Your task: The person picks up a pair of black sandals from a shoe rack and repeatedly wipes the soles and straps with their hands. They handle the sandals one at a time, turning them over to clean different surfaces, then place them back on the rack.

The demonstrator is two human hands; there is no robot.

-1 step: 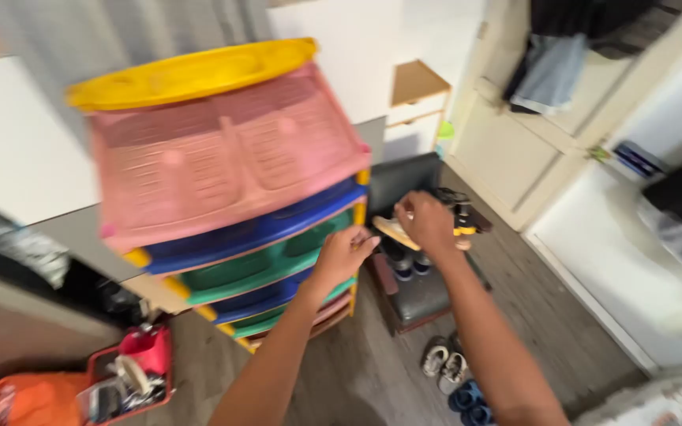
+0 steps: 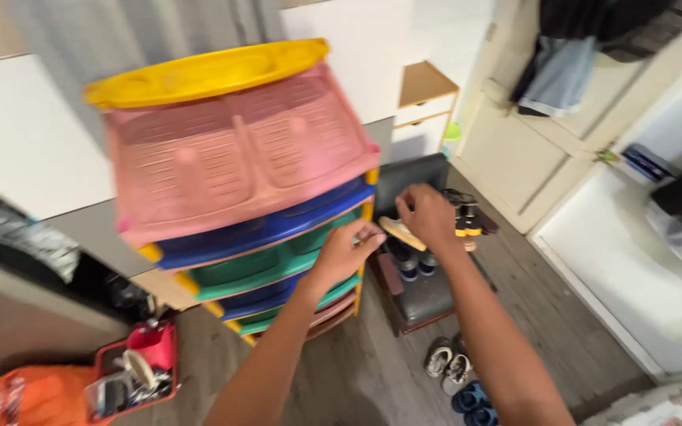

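A plastic drawer tower with a yellow top (image 2: 207, 71) has a pink drawer (image 2: 238, 158) above blue and green ones. My left hand (image 2: 342, 254) is against the right end of the green drawer (image 2: 254, 268), beside the yellow corner post. Its fingers are bunched, and motion blur hides whether they grip anything. My right hand (image 2: 428, 217) is just right of the tower, closed on a flat tan object (image 2: 400, 233) that looks like a sandal sole. The tan object's near end almost meets my left fingertips.
A dark padded stool (image 2: 428, 300) carrying shoes stands right of the tower. More shoes (image 2: 447, 363) and blue sandals (image 2: 471, 398) lie on the wood floor. Bottom left are a red basket (image 2: 132, 371) and an orange bag (image 2: 17, 398). Behind are a small wooden cabinet (image 2: 424, 99) and a door hung with clothes (image 2: 562, 63).
The view has shifted slightly. My two hands have come a little closer together at the tower's right corner, and the tan object is now nearer my left fingertips.
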